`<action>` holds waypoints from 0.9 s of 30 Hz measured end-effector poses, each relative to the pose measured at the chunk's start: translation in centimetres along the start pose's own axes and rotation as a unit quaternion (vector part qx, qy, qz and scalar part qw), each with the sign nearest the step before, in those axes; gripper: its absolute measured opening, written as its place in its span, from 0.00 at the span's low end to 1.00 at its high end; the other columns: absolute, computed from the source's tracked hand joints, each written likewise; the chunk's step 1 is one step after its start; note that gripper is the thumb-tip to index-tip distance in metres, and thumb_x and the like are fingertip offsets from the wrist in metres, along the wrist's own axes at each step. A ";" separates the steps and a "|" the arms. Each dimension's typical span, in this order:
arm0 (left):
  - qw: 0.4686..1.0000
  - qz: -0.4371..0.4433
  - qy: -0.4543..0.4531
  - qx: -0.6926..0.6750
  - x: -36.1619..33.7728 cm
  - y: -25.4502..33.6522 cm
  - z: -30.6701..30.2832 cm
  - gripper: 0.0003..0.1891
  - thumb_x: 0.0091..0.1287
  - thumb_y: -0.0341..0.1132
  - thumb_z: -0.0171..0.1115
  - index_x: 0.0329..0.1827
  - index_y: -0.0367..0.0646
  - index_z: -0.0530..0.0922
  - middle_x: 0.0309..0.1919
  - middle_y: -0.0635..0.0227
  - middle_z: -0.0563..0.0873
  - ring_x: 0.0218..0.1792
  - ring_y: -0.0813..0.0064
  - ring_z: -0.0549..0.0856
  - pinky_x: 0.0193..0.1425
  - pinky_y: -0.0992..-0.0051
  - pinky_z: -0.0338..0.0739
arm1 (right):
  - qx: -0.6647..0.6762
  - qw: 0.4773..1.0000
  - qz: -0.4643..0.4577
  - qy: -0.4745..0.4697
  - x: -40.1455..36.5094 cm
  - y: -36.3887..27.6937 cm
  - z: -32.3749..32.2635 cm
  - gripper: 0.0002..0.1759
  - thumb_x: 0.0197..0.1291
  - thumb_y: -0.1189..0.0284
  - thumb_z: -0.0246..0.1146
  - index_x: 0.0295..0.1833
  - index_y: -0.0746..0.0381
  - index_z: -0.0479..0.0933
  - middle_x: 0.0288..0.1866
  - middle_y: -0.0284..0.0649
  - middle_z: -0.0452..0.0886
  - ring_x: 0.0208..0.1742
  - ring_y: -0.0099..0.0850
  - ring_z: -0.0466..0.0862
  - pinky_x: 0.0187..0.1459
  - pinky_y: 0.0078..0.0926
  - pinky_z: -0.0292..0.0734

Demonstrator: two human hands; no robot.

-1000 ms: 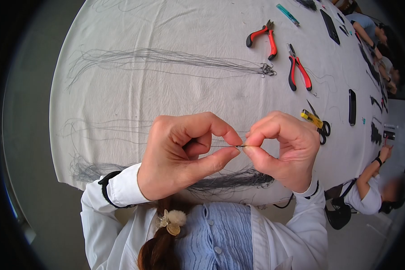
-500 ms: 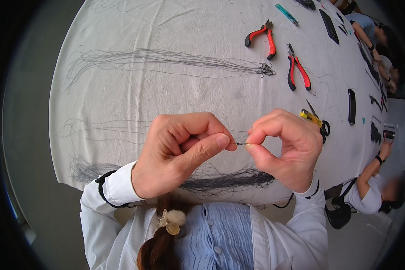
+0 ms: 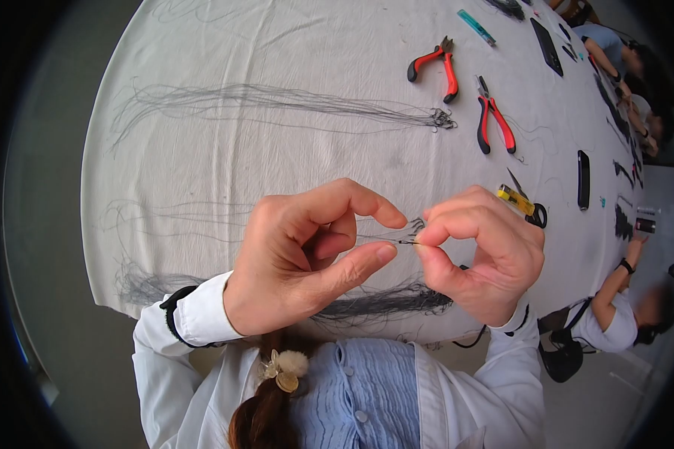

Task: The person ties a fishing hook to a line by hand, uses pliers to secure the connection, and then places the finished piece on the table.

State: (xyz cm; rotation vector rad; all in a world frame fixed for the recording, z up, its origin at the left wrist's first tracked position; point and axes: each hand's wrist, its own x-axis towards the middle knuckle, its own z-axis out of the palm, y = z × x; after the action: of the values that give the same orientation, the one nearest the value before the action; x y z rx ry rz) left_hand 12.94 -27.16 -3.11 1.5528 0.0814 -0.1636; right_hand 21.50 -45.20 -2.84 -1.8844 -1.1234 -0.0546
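Note:
My left hand (image 3: pixel 307 254) is open, with thumb and index finger spread beside a small dark piece (image 3: pixel 403 242) on a thin line. My right hand (image 3: pixel 481 251) pinches the right end of that piece between thumb and forefinger. Under the hands lies a thick bundle of dark lines (image 3: pixel 374 302). A few small hooks (image 3: pixel 416 224) show between the hands. Farther up the white cloth, a bundle of thin lines (image 3: pixel 277 99) ends at the right in a cluster of dark hooks (image 3: pixel 442 118).
Two red-handled pliers (image 3: pixel 448 69) (image 3: pixel 494 120), a yellow lighter (image 3: pixel 515 200), scissors (image 3: pixel 537 215), a teal lighter (image 3: pixel 477 28) and a black phone (image 3: pixel 547 47) lie on the white cloth (image 3: pixel 337 157). Other people sit along the right, one showing an arm (image 3: pixel 614 280).
My left thumb and index finger have parted and released the small dark piece. My right hand keeps its pinch and has shifted slightly right.

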 end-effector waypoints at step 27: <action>0.995 -0.086 -0.001 -0.043 -0.1 -0.5 0.0 0.04 0.55 0.25 0.65 0.31 0.37 0.79 0.12 0.87 0.61 0.17 0.95 0.56 0.21 0.87 0.50 | -0.025 0.999 -0.039 -0.013 -0.2 -0.2 0.7 0.13 0.30 0.87 0.64 0.26 0.62 0.75 0.25 0.35 0.77 0.25 0.27 0.78 0.25 0.19 0.74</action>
State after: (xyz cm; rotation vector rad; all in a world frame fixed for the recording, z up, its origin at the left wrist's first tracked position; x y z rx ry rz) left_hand 12.77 -27.14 -3.55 1.4588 0.2184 -0.2946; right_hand 20.95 -44.79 -3.23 -1.8894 -1.2237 -0.1045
